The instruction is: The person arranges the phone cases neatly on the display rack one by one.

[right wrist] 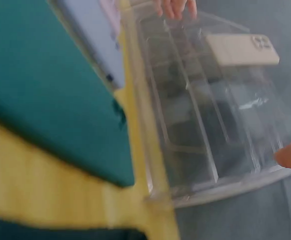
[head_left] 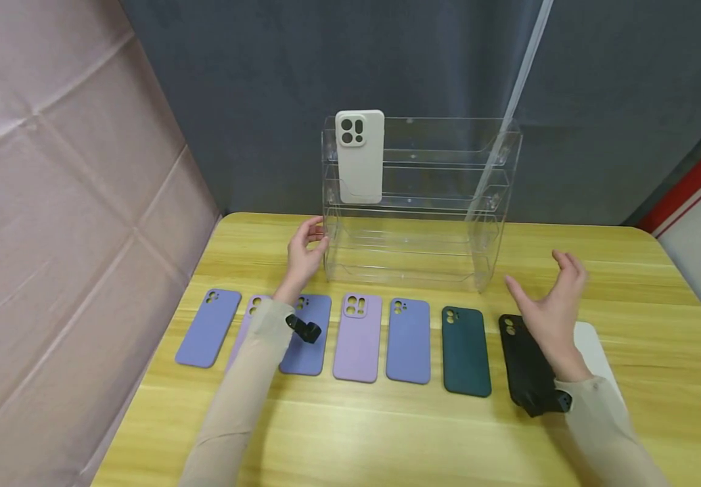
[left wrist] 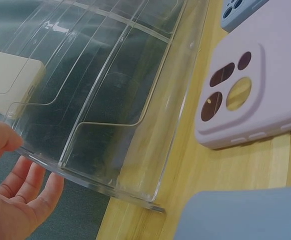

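Note:
A clear acrylic tiered rack (head_left: pixel 411 276) stands at the back of the table. One white phone case (head_left: pixel 360 169) leans upright at its upper left. At the rack's left side is my left hand (head_left: pixel 306 253), its fingertips at the panel's edge; the left wrist view shows the fingers (left wrist: pixel 50 192) loosely bent along that edge. My right hand (head_left: pixel 554 314) hovers over a black phone case (head_left: pixel 517 358), thumb and fingers spread and holding nothing, apart from the rack's right side. The right wrist view is blurred and shows little of this hand.
In a row before the rack lie blue phone cases (head_left: pixel 408 341), a lilac case (head_left: pixel 358 345) and a dark green case (head_left: pixel 466 352). Another lilac case is partly hidden under my left sleeve. A white case (head_left: pixel 594 345) lies partly beneath my right arm. Behind hangs a grey curtain (head_left: pixel 235 122).

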`<state>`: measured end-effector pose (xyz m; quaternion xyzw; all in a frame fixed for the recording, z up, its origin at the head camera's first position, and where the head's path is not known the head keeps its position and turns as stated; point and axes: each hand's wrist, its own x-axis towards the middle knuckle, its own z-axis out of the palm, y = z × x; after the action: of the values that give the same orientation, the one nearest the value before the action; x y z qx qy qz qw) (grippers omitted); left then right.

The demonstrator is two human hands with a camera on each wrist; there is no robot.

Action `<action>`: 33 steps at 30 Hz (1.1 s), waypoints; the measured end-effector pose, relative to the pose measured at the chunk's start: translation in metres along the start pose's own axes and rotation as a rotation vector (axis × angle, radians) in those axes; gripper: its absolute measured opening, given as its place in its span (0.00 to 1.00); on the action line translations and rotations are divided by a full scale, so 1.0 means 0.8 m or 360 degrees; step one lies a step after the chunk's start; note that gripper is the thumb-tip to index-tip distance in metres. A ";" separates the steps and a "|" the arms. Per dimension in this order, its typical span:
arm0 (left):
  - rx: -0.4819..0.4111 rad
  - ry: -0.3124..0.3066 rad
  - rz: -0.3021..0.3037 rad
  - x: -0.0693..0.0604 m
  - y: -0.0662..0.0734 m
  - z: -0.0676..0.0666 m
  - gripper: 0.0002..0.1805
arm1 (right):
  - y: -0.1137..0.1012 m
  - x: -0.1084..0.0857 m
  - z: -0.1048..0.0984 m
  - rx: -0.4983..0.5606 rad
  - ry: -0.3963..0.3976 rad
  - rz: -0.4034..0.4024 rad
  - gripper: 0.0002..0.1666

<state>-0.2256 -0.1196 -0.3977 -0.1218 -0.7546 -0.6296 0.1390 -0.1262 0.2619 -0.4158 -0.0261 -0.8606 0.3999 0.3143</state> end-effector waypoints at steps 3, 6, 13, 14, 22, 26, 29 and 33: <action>-0.0010 0.0007 0.0004 0.005 -0.017 0.000 0.22 | 0.016 -0.011 -0.011 -0.0065 -0.0023 0.0081 0.46; -0.0023 0.0015 0.0002 0.009 -0.035 0.000 0.22 | 0.033 -0.022 -0.020 -0.0129 -0.0026 0.0137 0.47; 0.0011 0.0052 -0.0043 0.011 -0.043 0.001 0.22 | 0.068 -0.041 -0.043 -0.0286 -0.0136 0.0333 0.46; 0.0009 0.0049 -0.0044 0.011 -0.043 0.001 0.22 | 0.071 -0.043 -0.046 -0.0310 -0.0163 0.0362 0.46; -0.0007 0.0015 -0.0022 0.007 -0.028 0.000 0.22 | 0.087 -0.054 -0.060 -0.0560 -0.0384 0.0635 0.47; 0.0019 0.0002 -0.0002 0.001 -0.007 -0.001 0.21 | 0.088 -0.056 -0.062 -0.0650 -0.0496 0.0744 0.50; 0.0013 0.0001 0.0005 0.000 0.000 -0.001 0.21 | 0.089 -0.056 -0.063 -0.0686 -0.0537 0.0769 0.51; -0.0003 -0.0014 -0.0008 -0.001 0.002 -0.001 0.21 | 0.091 -0.055 -0.066 -0.0742 -0.0590 0.0780 0.51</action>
<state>-0.2244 -0.1202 -0.3965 -0.1226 -0.7550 -0.6300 0.1340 -0.0767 0.3336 -0.4646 -0.2290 -0.9389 0.2548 0.0340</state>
